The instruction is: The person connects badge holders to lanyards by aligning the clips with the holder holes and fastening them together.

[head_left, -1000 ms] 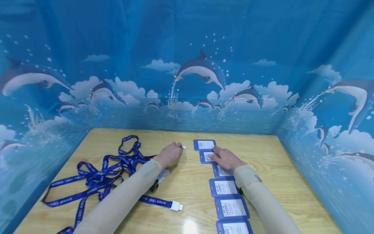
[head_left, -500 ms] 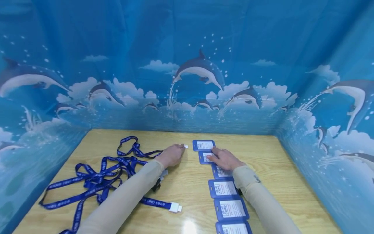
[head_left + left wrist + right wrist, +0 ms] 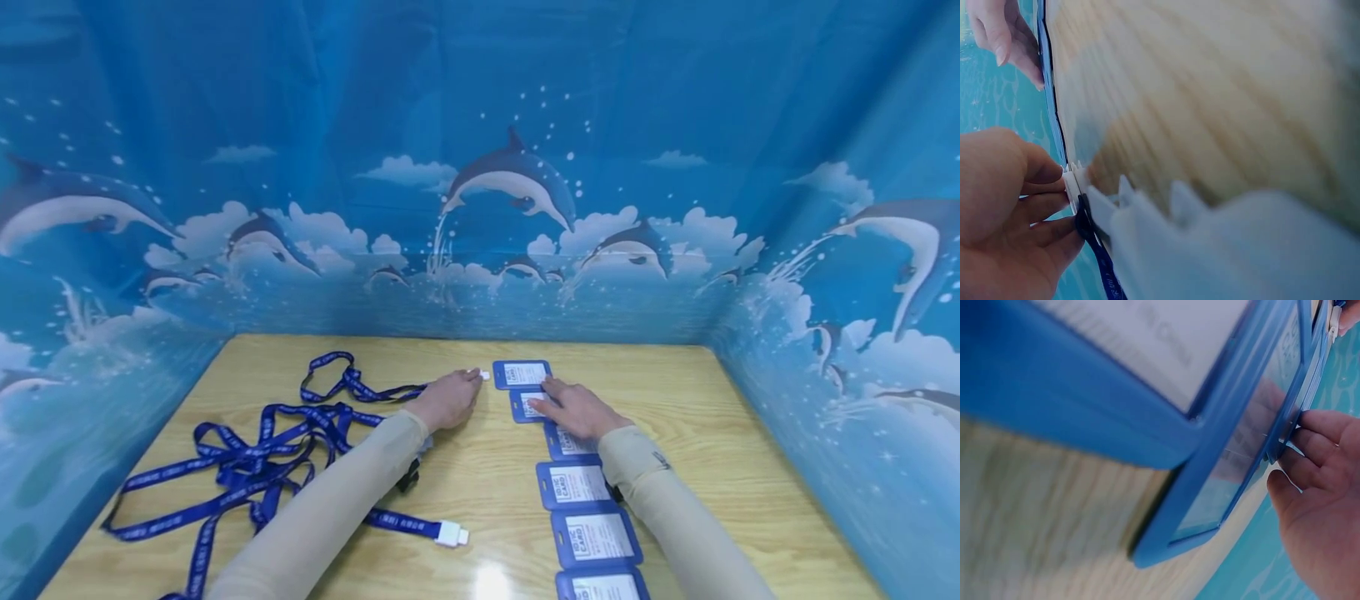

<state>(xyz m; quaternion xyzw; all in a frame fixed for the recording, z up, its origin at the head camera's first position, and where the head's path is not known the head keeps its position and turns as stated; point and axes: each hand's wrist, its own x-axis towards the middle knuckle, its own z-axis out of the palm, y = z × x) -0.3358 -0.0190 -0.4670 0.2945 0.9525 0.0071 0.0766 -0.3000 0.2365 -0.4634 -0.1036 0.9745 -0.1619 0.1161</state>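
Observation:
My left hand (image 3: 447,400) pinches the white plastic clip (image 3: 1072,187) at the end of a blue printed lanyard (image 3: 1102,265). That clip lies just left of the farthest blue card holder (image 3: 504,375), close to its slotted end. My right hand (image 3: 583,408) rests with extended fingers on the second card holder (image 3: 525,408), its fingertips near the first one's lower edge. In the right wrist view the fingers (image 3: 1310,465) touch the holder's edge, and the thumb stands slightly apart.
More card holders (image 3: 576,485) run in a column toward me, slots facing left. Tangled blue lanyards (image 3: 255,454) cover the table's left side. Another white lanyard clip (image 3: 452,534) lies mid-table. A blue dolphin-print curtain (image 3: 480,300) encloses the wooden table (image 3: 720,433).
My left hand has moved a little right, bringing the white clip closer to the farthest card holder and drawing its lanyard along. The right hand stays on the second holder.

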